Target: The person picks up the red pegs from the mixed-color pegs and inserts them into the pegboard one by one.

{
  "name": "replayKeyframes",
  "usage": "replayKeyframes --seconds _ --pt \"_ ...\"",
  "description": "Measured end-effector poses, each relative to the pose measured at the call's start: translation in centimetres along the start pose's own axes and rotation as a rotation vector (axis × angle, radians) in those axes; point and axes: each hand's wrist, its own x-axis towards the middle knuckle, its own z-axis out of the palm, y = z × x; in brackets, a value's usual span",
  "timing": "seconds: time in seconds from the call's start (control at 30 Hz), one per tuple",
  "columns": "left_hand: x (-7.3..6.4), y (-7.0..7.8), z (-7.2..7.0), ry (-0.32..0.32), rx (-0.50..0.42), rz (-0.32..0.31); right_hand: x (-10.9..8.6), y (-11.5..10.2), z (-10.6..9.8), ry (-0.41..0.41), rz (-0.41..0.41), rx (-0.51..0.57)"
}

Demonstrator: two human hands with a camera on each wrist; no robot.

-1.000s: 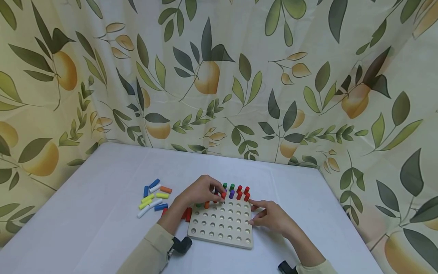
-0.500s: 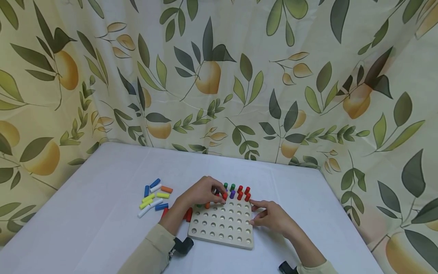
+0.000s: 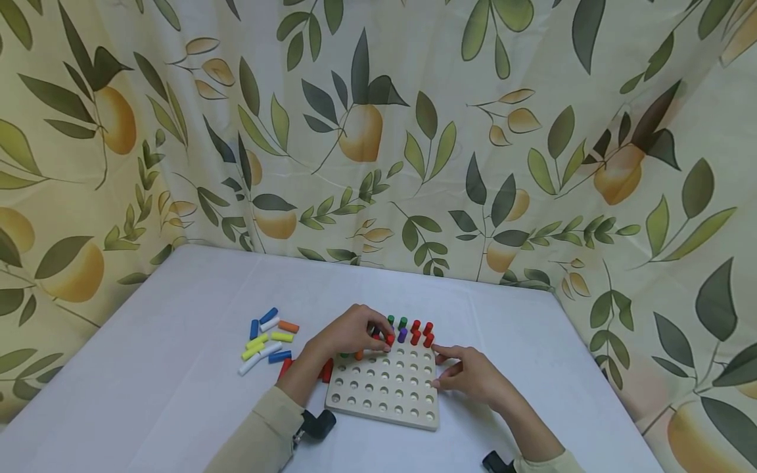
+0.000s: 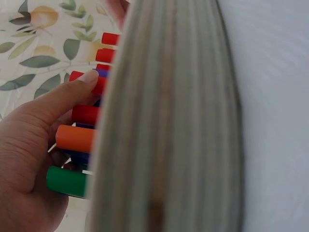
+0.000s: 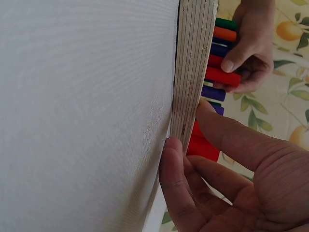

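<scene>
My left hand (image 3: pixel 357 330) pinches a red peg (image 3: pixel 390 339) between thumb and fingers over the third row from the back of a pale wooden pegboard (image 3: pixel 381 408). In the left wrist view the thumb lies against that red peg, beside orange (image 4: pixel 76 138) and green (image 4: pixel 66 181) pegs standing in the board. My right hand (image 3: pixel 471 376) grips the board's right edge, thumb at the top face and a fingertip at the lower side in the right wrist view. Red pegs (image 3: pixel 416 337), a purple peg (image 3: pixel 403 336) and green pegs (image 3: pixel 403 322) stand upright in the back rows.
Loose blue (image 3: pixel 278 357), white (image 3: pixel 269 324), yellow (image 3: pixel 282 337) and orange (image 3: pixel 288 326) pegs lie on the white table (image 3: pixel 195 341) left of the board. Red pegs (image 3: pixel 327 370) lie by the board's left edge, partly behind my left forearm. A fruit-patterned curtain (image 3: pixel 378 197) hangs behind.
The pinched red peg has moved slightly down and right onto its hole, with the left hand following. My right hand stays at the board's edge.
</scene>
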Motion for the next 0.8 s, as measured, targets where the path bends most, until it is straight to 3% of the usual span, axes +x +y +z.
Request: replayKeyframes --seconds 0.2,0.8 --pt "0.04 -0.20 0.07 0.004 -0.012 0.021 0.05 0.14 0.07 0.001 0.006 -0.003" --pt "0.19 -0.39 0.10 0.002 -0.009 0.003 0.10 0.25 0.11 0.004 0.010 0.005"
